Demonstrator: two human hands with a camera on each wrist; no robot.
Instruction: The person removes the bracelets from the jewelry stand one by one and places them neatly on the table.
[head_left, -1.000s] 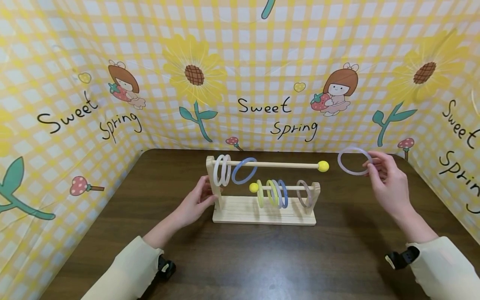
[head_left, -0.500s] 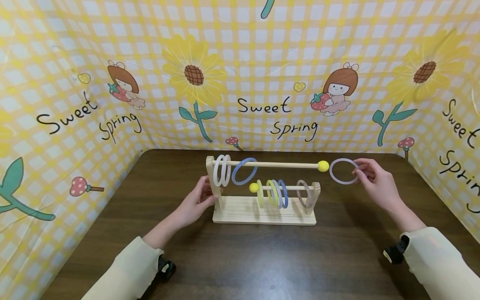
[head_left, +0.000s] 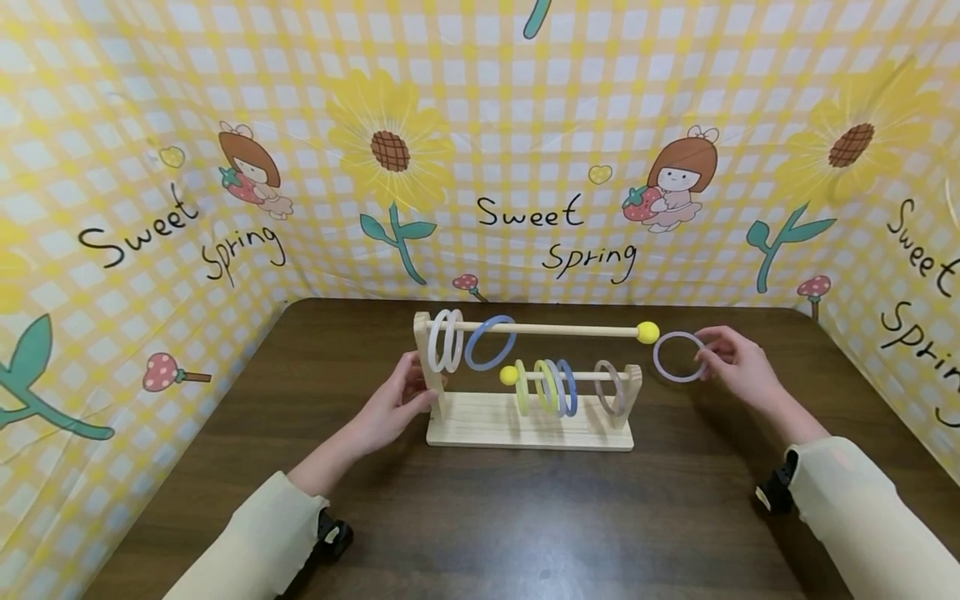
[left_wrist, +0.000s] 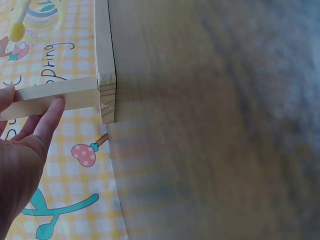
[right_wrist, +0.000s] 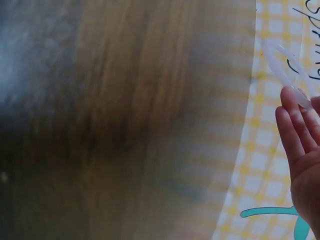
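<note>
My left hand (head_left: 386, 414) grips the left post (left_wrist: 80, 95) of a wooden ring stand (head_left: 480, 423), thumb in front and fingers partly hidden behind. Between thumb and fingers, my right hand (head_left: 738, 367) pinches a pale purple ring (head_left: 678, 381), held in the air just right of the yellow ball (head_left: 648, 332) that ends the upper rod (head_left: 577, 331). Whitish rings (head_left: 435, 342) hang at that rod's left end, with a tilted blue ring (head_left: 470, 353) beside them. Several yellow-green, blue and pale rings hang on the lower rod (head_left: 588, 377), whose yellow ball (head_left: 509, 375) faces left.
The stand rests on a dark wooden table (head_left: 555, 517). Yellow checked cloth (head_left: 525, 125) printed with flowers and lettering rises behind the table and along both sides. Each wrist wears a small black camera (head_left: 333, 535).
My right hand has brought the pale purple ring leftward and down, closer to the upper rod's yellow ball. The left hand and the stand stay where they were.
</note>
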